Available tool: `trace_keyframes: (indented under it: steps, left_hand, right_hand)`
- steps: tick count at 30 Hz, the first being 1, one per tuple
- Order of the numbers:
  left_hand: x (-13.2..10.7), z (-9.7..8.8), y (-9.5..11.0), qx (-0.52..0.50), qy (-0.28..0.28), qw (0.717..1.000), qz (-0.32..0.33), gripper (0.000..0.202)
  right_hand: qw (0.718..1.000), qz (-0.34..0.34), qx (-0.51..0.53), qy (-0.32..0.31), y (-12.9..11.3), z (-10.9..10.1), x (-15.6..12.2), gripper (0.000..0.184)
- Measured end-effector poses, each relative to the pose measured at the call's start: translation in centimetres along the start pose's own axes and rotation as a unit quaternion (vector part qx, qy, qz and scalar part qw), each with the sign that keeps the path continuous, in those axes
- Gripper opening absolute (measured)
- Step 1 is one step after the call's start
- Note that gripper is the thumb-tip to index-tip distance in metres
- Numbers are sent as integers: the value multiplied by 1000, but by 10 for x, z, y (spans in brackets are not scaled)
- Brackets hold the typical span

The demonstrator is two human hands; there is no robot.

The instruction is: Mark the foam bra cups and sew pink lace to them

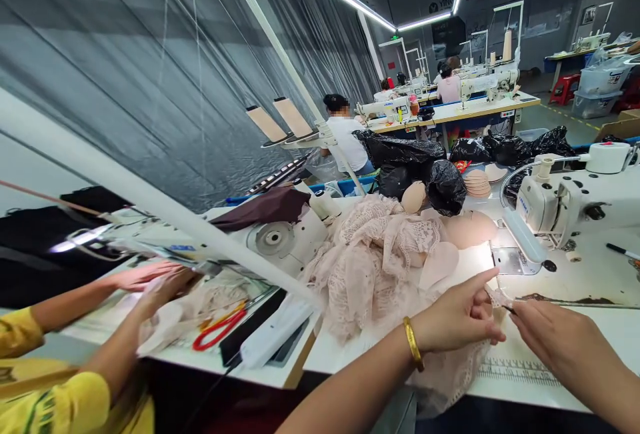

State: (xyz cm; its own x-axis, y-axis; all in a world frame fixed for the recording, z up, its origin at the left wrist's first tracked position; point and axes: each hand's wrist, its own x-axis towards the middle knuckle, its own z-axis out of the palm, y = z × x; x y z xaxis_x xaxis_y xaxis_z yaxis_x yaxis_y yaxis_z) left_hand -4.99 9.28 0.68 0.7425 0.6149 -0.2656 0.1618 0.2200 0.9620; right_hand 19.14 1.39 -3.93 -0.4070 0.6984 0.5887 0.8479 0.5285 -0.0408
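Observation:
My left hand (pixel 460 317), with a gold bangle (pixel 413 343) at the wrist, pinches the edge of a pink lace garment (pixel 380 267) lying on the white sewing table (pixel 575 347). My right hand (pixel 553 334) is closed on the same lace edge, with a small dark tool tip showing at its fingers. Both hands sit just in front of the lit needle area of the white sewing machine (pixel 575 204).
A person in yellow sleeves (pixel 60 394) works at the adjacent table on the left, both hands on cloth beside red scissors (pixel 220 329). Black plastic bags (pixel 425 167), stacked bra cups (pixel 477 183) and a thread stand (pixel 280 121) lie behind. More workers sit farther back.

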Motion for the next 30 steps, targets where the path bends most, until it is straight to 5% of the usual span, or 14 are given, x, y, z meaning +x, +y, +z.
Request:
trace_keyframes:
  steps: [6, 15, 19, 22, 24, 27, 29, 30]
  left_hand:
    - [-36, -35, 43, 66, 122, 989, 41, 86]
    - [9, 6, 9, 77, 35, 996, 25, 104]
    - [6, 6, 15, 91, 0, 996, 10, 105]
    - [-19, -16, 39, 185, 8, 982, 21, 85]
    - [-39, -36, 57, 296, 116, 947, 53, 61]
    - [-54, -50, 70, 471, 305, 816, 138, 43]
    - [-48, -40, 64, 535, 314, 759, 198, 38]
    - [-40, -30, 57, 540, 277, 763, 222, 37]
  right_hand:
    - [998, 54, -24, -29, 31, -14, -32, 15]
    - [999, 25, -27, 7, -30, -1, 16, 28]
    - [1000, 11, -13, -11, -22, 0, 12, 30]
    - [998, 56, -15, -29, 3, -6, -9, 27]
    - [994, 79, -69, -28, 25, -10, -28, 31]
    - [981, 124, -147, -38, 54, -11, -52, 48]
    - [976, 132, -163, -52, 65, -10, -60, 52]
    - [975, 131, -167, -58, 68, -9, -62, 51]
